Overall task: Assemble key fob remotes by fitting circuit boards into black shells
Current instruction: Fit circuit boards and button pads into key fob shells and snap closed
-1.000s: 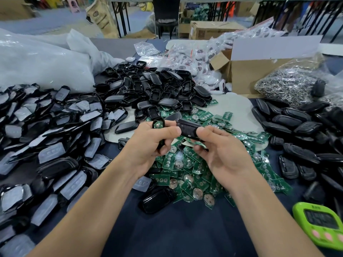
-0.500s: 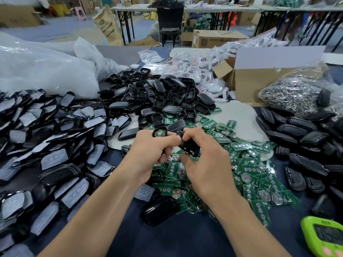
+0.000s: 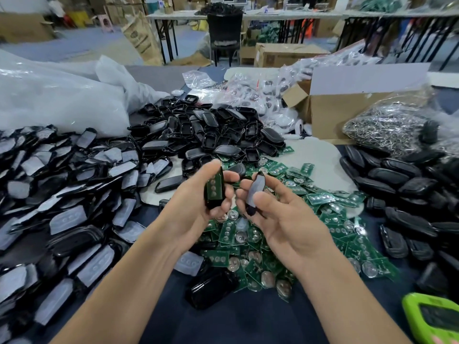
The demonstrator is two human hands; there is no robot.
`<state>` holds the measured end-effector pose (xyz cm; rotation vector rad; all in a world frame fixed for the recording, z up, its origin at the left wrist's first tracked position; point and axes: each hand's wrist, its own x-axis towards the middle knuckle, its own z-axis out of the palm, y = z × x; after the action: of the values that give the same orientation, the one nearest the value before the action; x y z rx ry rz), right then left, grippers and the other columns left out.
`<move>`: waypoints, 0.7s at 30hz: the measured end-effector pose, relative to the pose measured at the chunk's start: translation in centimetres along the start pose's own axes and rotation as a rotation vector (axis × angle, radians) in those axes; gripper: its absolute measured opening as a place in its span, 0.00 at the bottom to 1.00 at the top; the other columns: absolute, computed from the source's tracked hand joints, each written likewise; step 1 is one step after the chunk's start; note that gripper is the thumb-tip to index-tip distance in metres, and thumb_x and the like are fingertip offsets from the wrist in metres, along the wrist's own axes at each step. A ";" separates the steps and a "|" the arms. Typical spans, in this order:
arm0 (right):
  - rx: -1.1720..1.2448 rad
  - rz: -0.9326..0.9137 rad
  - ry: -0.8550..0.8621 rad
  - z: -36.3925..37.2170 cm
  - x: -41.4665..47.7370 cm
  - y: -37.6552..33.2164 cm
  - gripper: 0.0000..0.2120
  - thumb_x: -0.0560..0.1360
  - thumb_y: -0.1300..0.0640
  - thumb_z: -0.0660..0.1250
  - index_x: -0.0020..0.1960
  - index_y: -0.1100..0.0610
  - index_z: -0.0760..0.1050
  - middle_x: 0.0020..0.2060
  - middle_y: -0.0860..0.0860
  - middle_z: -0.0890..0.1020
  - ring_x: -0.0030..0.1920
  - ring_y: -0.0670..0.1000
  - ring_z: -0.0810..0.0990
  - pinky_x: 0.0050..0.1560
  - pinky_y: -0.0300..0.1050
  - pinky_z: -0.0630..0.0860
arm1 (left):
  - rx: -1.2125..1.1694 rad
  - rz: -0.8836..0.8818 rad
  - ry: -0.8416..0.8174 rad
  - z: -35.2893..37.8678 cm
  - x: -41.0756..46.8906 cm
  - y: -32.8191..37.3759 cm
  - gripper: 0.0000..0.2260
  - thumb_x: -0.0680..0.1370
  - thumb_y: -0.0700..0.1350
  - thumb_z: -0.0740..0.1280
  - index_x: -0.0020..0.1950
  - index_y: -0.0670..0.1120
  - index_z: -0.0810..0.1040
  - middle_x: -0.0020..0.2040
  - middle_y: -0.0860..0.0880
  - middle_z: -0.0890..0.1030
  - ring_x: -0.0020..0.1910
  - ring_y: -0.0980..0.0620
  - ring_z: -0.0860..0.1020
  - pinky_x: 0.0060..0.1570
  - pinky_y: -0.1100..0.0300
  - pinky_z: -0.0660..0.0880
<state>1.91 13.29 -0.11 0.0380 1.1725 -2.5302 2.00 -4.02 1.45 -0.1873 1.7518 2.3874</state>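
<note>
Left hand (image 3: 196, 207) palm-in, fingers wrapped round upright black shell (image 3: 214, 188) with green board (image 3: 215, 181) seated. Right hand (image 3: 280, 217) palm-up, pinching second shell (image 3: 254, 191), tilted, just apart.

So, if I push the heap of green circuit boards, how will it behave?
The green circuit boards likely slide and scatter: they lie loose, overlapping. Each looks stiff, probably light, though round metal cells add weight.

Head cam, wide-angle, looks fwd & down, close over table (image 3: 236, 326).
</note>
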 end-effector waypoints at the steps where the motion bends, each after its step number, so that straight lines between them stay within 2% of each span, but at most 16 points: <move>1: 0.108 0.035 -0.023 -0.1 0.0 -0.3 0.23 0.69 0.70 0.72 0.63 0.63 0.76 0.55 0.61 0.86 0.50 0.56 0.88 0.52 0.49 0.85 | -0.047 -0.006 0.017 0.0 0.0 0.1 0.15 0.85 0.51 0.60 0.54 0.42 0.81 0.38 0.47 0.78 0.32 0.53 0.74 0.31 0.62 0.69; 3: 0.194 0.079 -0.058 -0.4 -0.1 -0.6 0.22 0.68 0.69 0.71 0.62 0.63 0.77 0.56 0.61 0.86 0.53 0.58 0.87 0.54 0.51 0.85 | -0.086 0.001 0.060 0.2 0.0 0.1 0.10 0.83 0.40 0.57 0.58 0.40 0.77 0.40 0.45 0.81 0.34 0.51 0.78 0.34 0.60 0.72; 5: 0.156 0.095 -0.058 -0.6 -0.2 -0.8 0.22 0.67 0.67 0.72 0.61 0.60 0.79 0.59 0.59 0.86 0.60 0.57 0.85 0.66 0.55 0.80 | 0.036 0.039 0.111 0.4 0.0 0.0 0.10 0.83 0.35 0.58 0.59 0.39 0.78 0.43 0.45 0.85 0.40 0.50 0.83 0.38 0.59 0.77; 7: 0.057 0.091 -0.055 -0.5 -0.3 -0.9 0.24 0.64 0.65 0.74 0.61 0.56 0.79 0.60 0.55 0.86 0.61 0.53 0.85 0.74 0.56 0.70 | 0.229 0.089 0.138 0.6 0.2 -0.4 0.10 0.84 0.37 0.63 0.56 0.44 0.84 0.50 0.49 0.88 0.51 0.48 0.85 0.48 0.55 0.81; 8: 0.019 0.083 -0.054 -0.5 -0.3 -0.9 0.25 0.64 0.64 0.74 0.61 0.54 0.79 0.61 0.54 0.86 0.58 0.50 0.86 0.75 0.56 0.68 | 0.283 0.102 0.141 0.6 0.3 -0.6 0.11 0.84 0.38 0.65 0.54 0.48 0.87 0.52 0.50 0.88 0.57 0.48 0.84 0.54 0.53 0.81; 10: -0.025 0.055 -0.026 -0.4 -0.3 -0.9 0.26 0.65 0.65 0.73 0.62 0.54 0.77 0.60 0.53 0.87 0.55 0.48 0.86 0.72 0.54 0.70 | 0.328 0.113 0.153 0.7 0.3 -0.7 0.11 0.83 0.40 0.67 0.52 0.52 0.89 0.53 0.52 0.88 0.59 0.47 0.83 0.62 0.49 0.78; 11: -0.035 0.035 0.001 -0.3 -0.3 -0.8 0.26 0.65 0.66 0.73 0.62 0.54 0.77 0.58 0.54 0.87 0.54 0.49 0.86 0.68 0.52 0.74 | 0.348 0.122 0.163 0.7 0.2 -0.7 0.11 0.82 0.40 0.68 0.51 0.53 0.89 0.52 0.52 0.88 0.56 0.48 0.83 0.61 0.49 0.78; 13: -0.064 -0.015 0.040 -0.2 -0.2 -0.5 0.26 0.64 0.68 0.73 0.61 0.55 0.79 0.54 0.54 0.88 0.50 0.49 0.87 0.53 0.45 0.82 | 0.416 0.169 0.169 0.6 0.2 -0.8 0.10 0.80 0.40 0.70 0.50 0.53 0.88 0.46 0.50 0.87 0.46 0.51 0.80 0.51 0.51 0.77; 15: -0.130 -0.072 0.056 0.0 -0.1 -0.1 0.23 0.66 0.71 0.73 0.58 0.55 0.81 0.51 0.55 0.89 0.46 0.48 0.87 0.44 0.40 0.83 | 0.438 0.223 0.171 0.7 0.1 -0.8 0.12 0.77 0.38 0.71 0.49 0.54 0.89 0.44 0.51 0.87 0.41 0.55 0.79 0.45 0.58 0.75; 17: -0.200 -0.126 0.077 0.2 -0.2 0.3 0.21 0.70 0.76 0.71 0.56 0.55 0.82 0.48 0.54 0.89 0.46 0.48 0.88 0.44 0.38 0.82 | 0.414 0.261 0.183 0.8 -0.1 -0.7 0.14 0.75 0.38 0.73 0.51 0.57 0.89 0.44 0.53 0.89 0.39 0.58 0.82 0.39 0.65 0.77; 21: -0.356 -0.227 0.095 0.3 -0.4 0.5 0.22 0.71 0.76 0.74 0.52 0.50 0.86 0.48 0.53 0.89 0.49 0.49 0.88 0.46 0.37 0.82 | 0.439 0.279 0.254 0.7 0.0 -0.8 0.15 0.70 0.43 0.76 0.53 0.59 0.87 0.42 0.52 0.89 0.37 0.56 0.84 0.38 0.59 0.81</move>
<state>2.47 12.89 -0.23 -0.0685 1.7372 -2.4868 2.22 -3.08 0.92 -0.2025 2.5182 2.1462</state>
